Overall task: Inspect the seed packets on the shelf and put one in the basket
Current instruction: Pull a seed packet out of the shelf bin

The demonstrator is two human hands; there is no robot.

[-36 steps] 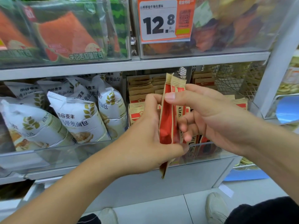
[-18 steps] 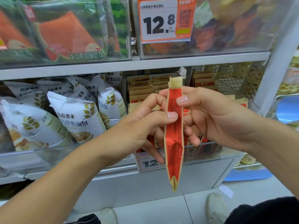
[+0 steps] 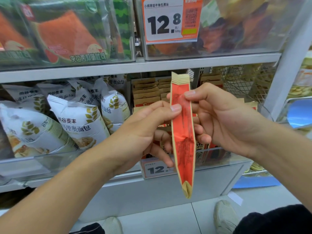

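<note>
Now the left hand (image 3: 141,132) and the right hand (image 3: 224,122) both pinch the red packet (image 3: 183,132) edge-on between them; its print is too blurred to read.

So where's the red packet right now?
In the head view's middle, the red packet hangs upright, pinched between the left hand and right hand, before the shelf.

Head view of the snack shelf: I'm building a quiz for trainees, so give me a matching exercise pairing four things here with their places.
Things:
1. red packet
2. white bread bags
3. price tag
4. shoe

Places:
A. on the floor
B. upper bin front
C. pinched by left hand and right hand
D. lower shelf, left of the hands

Pairs: 1-C, 2-D, 3-B, 4-A
</note>
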